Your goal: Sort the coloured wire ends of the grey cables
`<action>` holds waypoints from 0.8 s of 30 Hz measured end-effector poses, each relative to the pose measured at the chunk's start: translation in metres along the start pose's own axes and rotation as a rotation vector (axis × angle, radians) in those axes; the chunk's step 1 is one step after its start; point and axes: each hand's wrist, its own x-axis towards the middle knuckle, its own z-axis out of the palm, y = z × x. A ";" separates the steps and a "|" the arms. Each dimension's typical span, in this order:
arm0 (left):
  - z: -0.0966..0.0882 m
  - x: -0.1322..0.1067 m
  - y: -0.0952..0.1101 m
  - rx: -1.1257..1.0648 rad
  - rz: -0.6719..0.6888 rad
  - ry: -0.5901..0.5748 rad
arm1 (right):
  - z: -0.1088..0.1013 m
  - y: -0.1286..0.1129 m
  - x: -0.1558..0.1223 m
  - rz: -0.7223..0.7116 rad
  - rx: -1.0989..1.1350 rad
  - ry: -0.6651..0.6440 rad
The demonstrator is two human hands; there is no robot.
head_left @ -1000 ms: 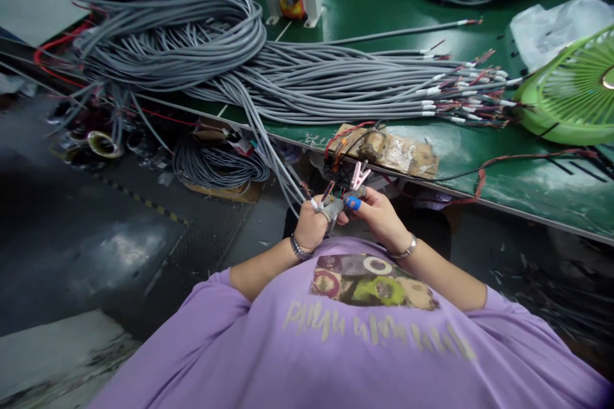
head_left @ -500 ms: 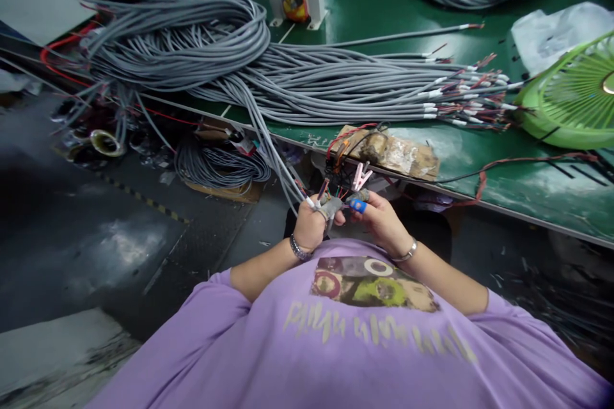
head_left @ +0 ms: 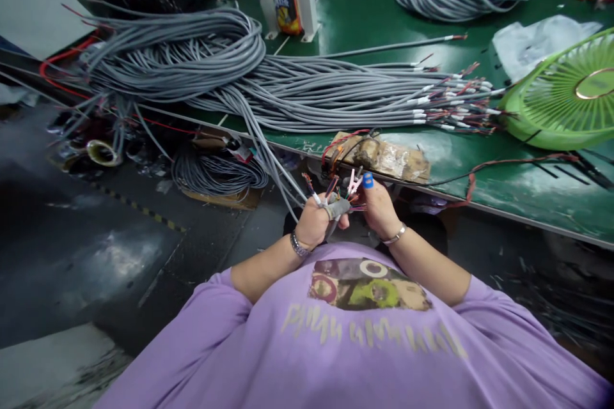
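Left fingers (head_left: 338,207) grip cables (head_left: 269,149), wire ends (head_left: 332,186) jutting beyond; unclear if right fingers (head_left: 368,180) do.

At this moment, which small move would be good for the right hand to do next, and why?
I would probably bring the right hand slightly inward to the coloured wires: their thin ends spread out toward it from the left hand, which grips the grey cables. Whether the right hand touches them is unclear.

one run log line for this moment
left hand: holding grey cables | right hand: near pink clip, grip unclear | green table: cable bundle, green fan
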 end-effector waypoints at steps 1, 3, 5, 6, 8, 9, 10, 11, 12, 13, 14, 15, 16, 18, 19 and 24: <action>0.000 0.001 -0.001 0.002 0.000 -0.003 | 0.001 0.001 0.001 0.055 0.057 -0.031; -0.001 0.002 -0.003 0.005 0.002 -0.011 | 0.004 0.002 0.004 0.191 0.195 -0.079; -0.002 0.002 -0.005 0.009 0.002 -0.017 | 0.005 0.002 0.007 0.276 0.301 -0.077; -0.002 0.002 -0.005 0.014 0.002 -0.018 | 0.005 0.002 0.008 0.291 0.336 -0.068; -0.003 0.002 -0.006 0.036 -0.004 -0.014 | 0.006 0.002 0.009 0.296 0.379 -0.056; -0.002 0.002 -0.006 0.048 -0.008 -0.011 | 0.006 0.002 0.009 0.296 0.391 -0.053; -0.002 0.002 -0.007 0.059 -0.013 -0.009 | 0.006 0.002 0.009 0.298 0.397 -0.049; -0.002 0.003 -0.007 0.068 -0.016 -0.009 | 0.006 0.002 0.009 0.302 0.399 -0.045; -0.002 0.003 -0.007 0.073 -0.019 -0.009 | 0.006 0.002 0.009 0.308 0.402 -0.042; -0.002 0.003 -0.007 0.076 -0.019 -0.011 | 0.006 0.002 0.008 0.315 0.405 -0.043; -0.002 0.003 -0.006 0.080 -0.016 -0.013 | 0.006 0.002 0.008 0.325 0.410 -0.047; -0.002 0.002 -0.006 0.085 -0.013 -0.016 | 0.006 0.001 0.007 0.336 0.417 -0.052; -0.002 0.001 -0.006 0.090 -0.008 -0.019 | 0.005 0.000 0.006 0.348 0.421 -0.058; -0.004 -0.002 -0.005 0.108 0.012 -0.030 | 0.004 -0.003 0.004 0.364 0.409 -0.079; -0.004 -0.004 -0.005 0.123 0.026 -0.034 | 0.003 -0.005 0.003 0.369 0.394 -0.095; -0.007 -0.015 -0.007 0.176 0.087 -0.002 | 0.001 -0.014 -0.001 0.385 0.345 -0.153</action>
